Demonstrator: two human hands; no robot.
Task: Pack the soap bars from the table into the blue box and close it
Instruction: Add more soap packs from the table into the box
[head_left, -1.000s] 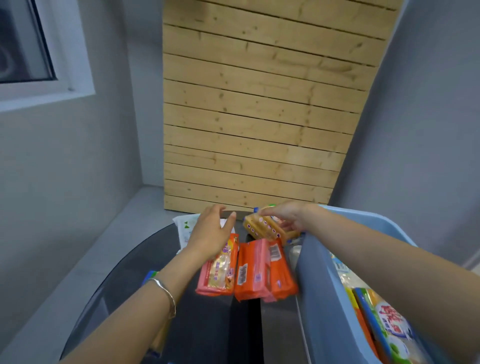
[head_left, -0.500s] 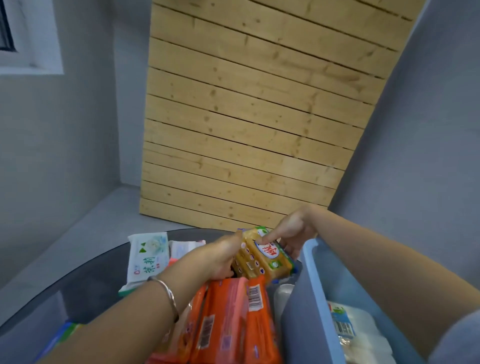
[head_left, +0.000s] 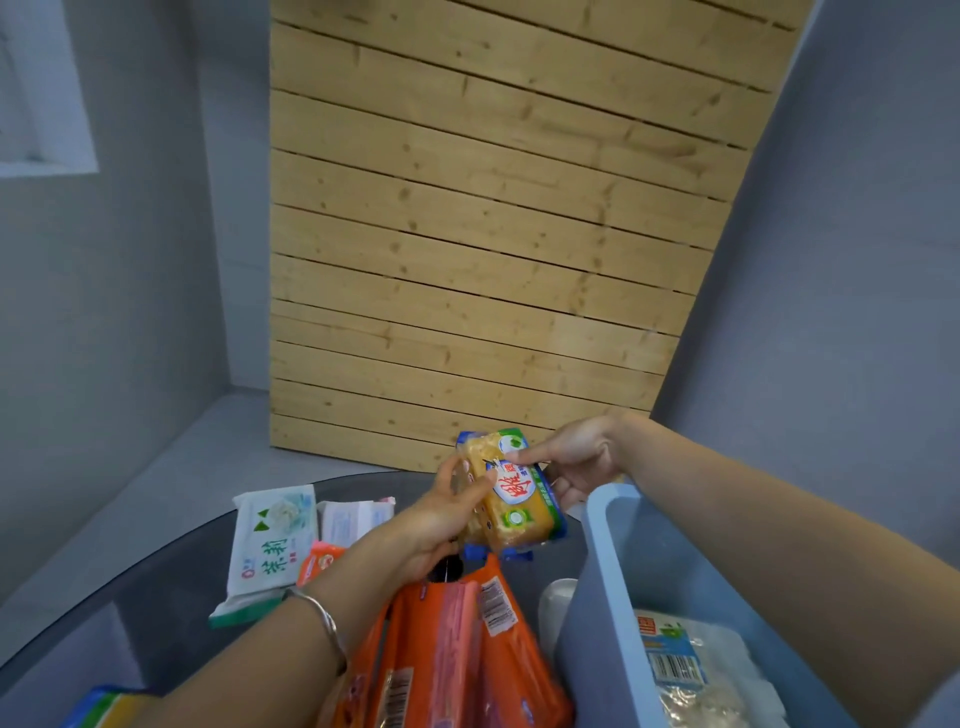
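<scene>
A yellow soap pack (head_left: 511, 499) with a blue and green wrapper is lifted above the dark table (head_left: 171, 597). My left hand (head_left: 441, 519) grips its left side and my right hand (head_left: 571, 462) pinches its top right edge. The blue box (head_left: 597, 587) stands open at the right, with a white wrapped pack (head_left: 696, 670) inside. Orange soap packs (head_left: 457, 644) lie on the table under my left wrist, beside the box. A white and green soap pack (head_left: 270, 551), a small white pack (head_left: 353, 519) and a small orange pack (head_left: 319, 564) lie to the left.
A wooden slatted panel (head_left: 467, 234) leans against the grey wall behind the table. A white round object (head_left: 553, 603) sits between the orange packs and the box wall. A yellow-green pack (head_left: 104, 709) shows at the bottom left edge.
Both hands have raised the yellow soap pack off the table and tilted it more upright. The view has shifted, bringing the white packs at the left into sight.
</scene>
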